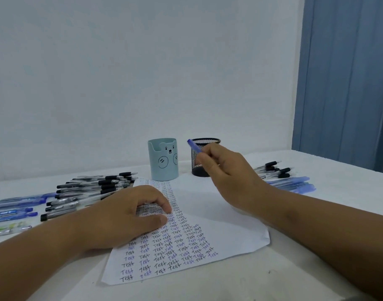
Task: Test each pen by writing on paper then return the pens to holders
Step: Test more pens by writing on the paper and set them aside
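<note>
A white table (316, 246) carries everything, its far edge against a pale wall (142, 61), with a blue curtain (347, 83) at the far right corner.

The paper (219, 213) lies near the middle of the table, reaching toward the near edge, turned a little askew. Its left part is filled with rows of the word "Test" in black and blue ink; its right part is blank.

The left hand (125, 216) rests on the paper's left side, fingers loosely curled with the tips and thumb pressing the sheet, gripping nothing.

The right hand (227, 170) is raised over the paper's far right corner, fingers curled around a blue pen (195, 146). The pen slants up and to the left, its free end in front of the rim of the mesh holder.

Along the left edge lies a big heap of pens (88, 190), black-gripped clear ones toward the middle, blue ones farther left, and one green one nearest the near edge.

A smaller heap (284, 177) lies toward the right edge behind the right wrist, black-gripped pens at the back and blue ones in front.

The bear holder (163, 161), pale blue with a bear face, stands upright just beyond the paper's far edge.

The mesh holder (197, 168), black, stands just right of it, partly hidden by the right hand. Whether either holder has pens inside cannot be told.
</note>
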`<action>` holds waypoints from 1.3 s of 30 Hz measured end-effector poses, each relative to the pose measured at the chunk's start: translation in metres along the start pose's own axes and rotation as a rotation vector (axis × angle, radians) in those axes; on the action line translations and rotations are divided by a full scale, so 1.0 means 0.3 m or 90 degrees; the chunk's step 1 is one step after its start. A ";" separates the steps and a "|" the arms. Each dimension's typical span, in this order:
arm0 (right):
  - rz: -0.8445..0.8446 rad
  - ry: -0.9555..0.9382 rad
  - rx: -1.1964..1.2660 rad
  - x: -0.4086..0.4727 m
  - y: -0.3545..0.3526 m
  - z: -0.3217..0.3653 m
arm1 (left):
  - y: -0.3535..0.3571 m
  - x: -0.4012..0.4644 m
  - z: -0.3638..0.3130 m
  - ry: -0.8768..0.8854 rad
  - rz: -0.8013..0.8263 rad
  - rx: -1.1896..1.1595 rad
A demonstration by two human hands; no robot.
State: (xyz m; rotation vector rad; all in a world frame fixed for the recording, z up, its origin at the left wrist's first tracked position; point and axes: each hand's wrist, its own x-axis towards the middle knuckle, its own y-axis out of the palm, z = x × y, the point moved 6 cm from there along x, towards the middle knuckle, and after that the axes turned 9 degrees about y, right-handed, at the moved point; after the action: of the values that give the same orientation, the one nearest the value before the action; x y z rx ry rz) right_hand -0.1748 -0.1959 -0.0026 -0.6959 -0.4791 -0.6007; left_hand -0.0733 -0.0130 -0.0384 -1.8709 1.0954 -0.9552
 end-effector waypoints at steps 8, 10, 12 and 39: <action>0.100 0.014 -0.197 0.066 -0.095 0.001 | -0.008 -0.005 -0.018 0.012 -0.018 -0.005; 0.125 0.057 -0.266 0.092 -0.180 -0.037 | -0.009 -0.006 -0.010 0.004 -0.019 -0.001; 0.170 0.125 -0.347 0.100 -0.274 -0.102 | -0.009 -0.008 -0.006 -0.016 -0.022 -0.013; 0.163 0.234 -0.486 0.149 -0.373 -0.363 | -0.003 0.001 -0.005 0.000 -0.016 0.006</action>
State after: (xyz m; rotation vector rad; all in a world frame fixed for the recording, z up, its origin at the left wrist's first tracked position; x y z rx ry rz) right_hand -0.1924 -0.3574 0.0001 -1.3149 0.2075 -0.6485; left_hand -0.0742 -0.0132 -0.0369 -1.8810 1.0688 -0.9722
